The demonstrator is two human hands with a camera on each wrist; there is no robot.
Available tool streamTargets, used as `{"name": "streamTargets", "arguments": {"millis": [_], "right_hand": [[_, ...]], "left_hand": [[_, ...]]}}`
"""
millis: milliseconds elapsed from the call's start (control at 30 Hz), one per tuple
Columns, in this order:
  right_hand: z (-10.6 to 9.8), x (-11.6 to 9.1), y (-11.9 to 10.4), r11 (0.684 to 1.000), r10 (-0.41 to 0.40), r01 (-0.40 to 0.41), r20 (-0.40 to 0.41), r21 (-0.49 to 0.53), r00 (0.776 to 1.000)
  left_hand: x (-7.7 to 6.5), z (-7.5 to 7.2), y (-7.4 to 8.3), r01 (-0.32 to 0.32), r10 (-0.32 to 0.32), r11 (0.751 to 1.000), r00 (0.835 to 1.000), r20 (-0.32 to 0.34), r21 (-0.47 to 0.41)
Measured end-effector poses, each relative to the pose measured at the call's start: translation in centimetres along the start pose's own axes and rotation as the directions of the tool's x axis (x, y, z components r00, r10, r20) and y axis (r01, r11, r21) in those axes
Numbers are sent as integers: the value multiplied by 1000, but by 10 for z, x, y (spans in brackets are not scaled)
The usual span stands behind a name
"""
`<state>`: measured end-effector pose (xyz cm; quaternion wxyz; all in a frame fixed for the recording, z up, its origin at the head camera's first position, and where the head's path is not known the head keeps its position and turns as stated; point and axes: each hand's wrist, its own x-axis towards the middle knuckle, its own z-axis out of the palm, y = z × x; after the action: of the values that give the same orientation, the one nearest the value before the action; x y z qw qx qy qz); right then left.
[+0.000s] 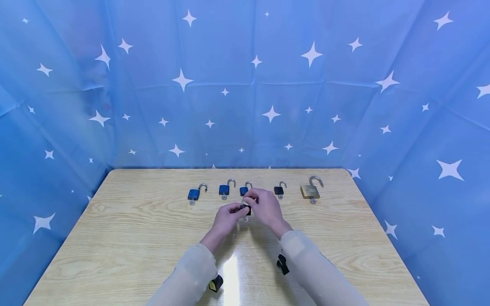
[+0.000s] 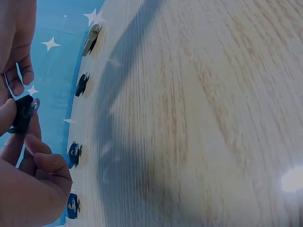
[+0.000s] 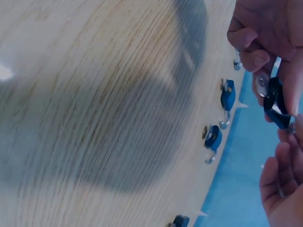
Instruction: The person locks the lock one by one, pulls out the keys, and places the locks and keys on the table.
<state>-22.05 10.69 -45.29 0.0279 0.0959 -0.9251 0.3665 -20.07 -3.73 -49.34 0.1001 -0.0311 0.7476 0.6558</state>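
Note:
A small black padlock (image 1: pixel 248 210) is held above the table between both hands, with a round-headed key (image 1: pixel 246 219) at its underside. My left hand (image 1: pixel 226 219) grips its body between thumb and fingers. My right hand (image 1: pixel 266 208) pinches the padlock's shackle (image 1: pixel 242 202) from above. In the left wrist view the black body (image 2: pixel 20 116) shows between the left thumb and fingers. The right wrist view shows the lower end of the right hand (image 3: pixel 286 182) at the shackle, whose exact position its fingers partly hide.
Behind the hands stands a row of padlocks with raised shackles and keys: a left blue one (image 1: pixel 193 194), a middle blue one (image 1: pixel 224 190), a partly covered blue one (image 1: pixel 243 191), a black one (image 1: pixel 278 191) and a larger brass one (image 1: pixel 309 191). A starred blue curtain (image 1: pixel 229 106) surrounds the wooden table (image 1: pixel 134 238).

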Motion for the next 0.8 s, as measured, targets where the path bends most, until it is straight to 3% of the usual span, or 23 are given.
{"name": "streamTargets", "arguments": {"millis": [300, 567, 800], "right_hand": [[-4, -6, 7, 1000, 15, -14, -59, 20, 998], [1, -15, 7, 999, 22, -21, -23, 49, 999], [11, -21, 9, 996, 35, -34, -9, 77, 999]], "left_hand": [[4, -8, 6, 20, -16, 999, 997, -75, 48], [7, -15, 9, 32, -23, 998, 986, -163, 54], [10, -15, 7, 31, -29, 999, 981, -192, 7]]}}
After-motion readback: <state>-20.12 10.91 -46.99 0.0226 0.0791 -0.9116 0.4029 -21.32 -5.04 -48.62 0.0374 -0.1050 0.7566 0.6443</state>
